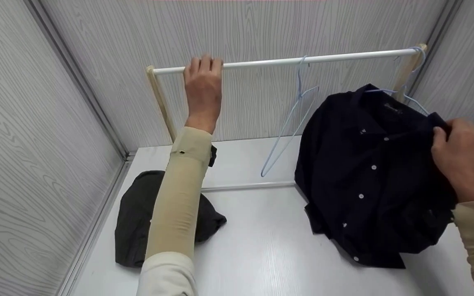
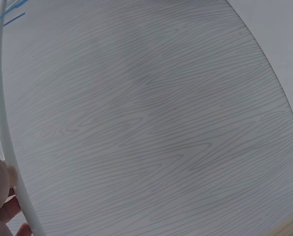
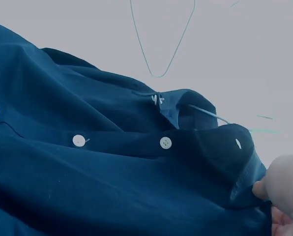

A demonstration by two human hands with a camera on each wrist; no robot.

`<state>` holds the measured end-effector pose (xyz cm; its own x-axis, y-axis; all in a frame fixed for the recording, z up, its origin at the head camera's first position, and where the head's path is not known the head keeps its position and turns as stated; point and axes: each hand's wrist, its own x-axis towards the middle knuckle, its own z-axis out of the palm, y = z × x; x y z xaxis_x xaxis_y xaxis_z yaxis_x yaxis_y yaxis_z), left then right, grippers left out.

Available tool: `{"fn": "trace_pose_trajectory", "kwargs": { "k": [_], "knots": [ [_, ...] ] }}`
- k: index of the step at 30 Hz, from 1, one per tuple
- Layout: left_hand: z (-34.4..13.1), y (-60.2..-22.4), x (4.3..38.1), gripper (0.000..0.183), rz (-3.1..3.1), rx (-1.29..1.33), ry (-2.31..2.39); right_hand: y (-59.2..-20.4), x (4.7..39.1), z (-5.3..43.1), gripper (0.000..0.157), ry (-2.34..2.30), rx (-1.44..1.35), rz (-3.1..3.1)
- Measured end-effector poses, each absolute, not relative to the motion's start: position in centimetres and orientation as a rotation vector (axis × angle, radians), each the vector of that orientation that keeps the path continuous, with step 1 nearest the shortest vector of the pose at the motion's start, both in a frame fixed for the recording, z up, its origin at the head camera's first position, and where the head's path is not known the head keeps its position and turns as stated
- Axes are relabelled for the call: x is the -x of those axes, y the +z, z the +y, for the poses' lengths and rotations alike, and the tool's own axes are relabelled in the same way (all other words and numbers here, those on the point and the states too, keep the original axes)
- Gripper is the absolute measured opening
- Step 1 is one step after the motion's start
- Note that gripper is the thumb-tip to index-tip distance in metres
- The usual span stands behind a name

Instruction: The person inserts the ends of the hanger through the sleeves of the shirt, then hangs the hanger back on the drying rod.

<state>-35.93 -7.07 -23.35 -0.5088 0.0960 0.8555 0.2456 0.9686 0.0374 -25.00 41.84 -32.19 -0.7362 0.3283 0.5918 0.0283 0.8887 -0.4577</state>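
Note:
My left hand [image 1: 204,88] grips the white rod [image 1: 261,63] of a clothes rack near its left end; in the left wrist view, fingers [image 2: 10,210] curl around that rod. A dark navy button-up shirt [image 1: 368,172] hangs on a light blue hanger [image 1: 417,103] at the rack's right end, its white buttons facing me. My right hand [image 1: 461,152] pinches the shirt by the collar and shoulder on the right. The right wrist view shows the thumb [image 3: 259,189] against the navy cloth. A bare blue hanger [image 1: 280,139] hangs mid-rod.
A crumpled dark garment [image 1: 136,222] lies on the white table [image 1: 257,246] at left, partly behind my left forearm. Wooden posts [image 1: 161,102] hold up the rod. Wood-grain panels [image 1: 109,49] enclose the back and sides. A lower white bar [image 1: 249,186] runs across the table.

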Motion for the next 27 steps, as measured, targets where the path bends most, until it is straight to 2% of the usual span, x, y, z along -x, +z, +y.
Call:
{"fn": "trace_pose_trajectory", "kwargs": {
  "k": [12, 19, 27],
  "knots": [
    [-6.8, -23.8, 35.6, 0.026, -2.139, 0.263, -0.189, -32.7, 23.6, 40.8, 0.055, 0.564, 0.301, -2.480],
    [-7.4, -24.0, 34.9, 0.038, -2.194, 0.311, -0.186, -34.1, 22.7, 38.2, 0.038, 0.412, -0.055, -2.230],
    [-8.1, -24.3, 33.6, 0.051, -2.303, 0.392, -0.257, -36.0, 22.3, 34.9, 0.021, 0.460, -0.412, -2.170]
  ]
}}
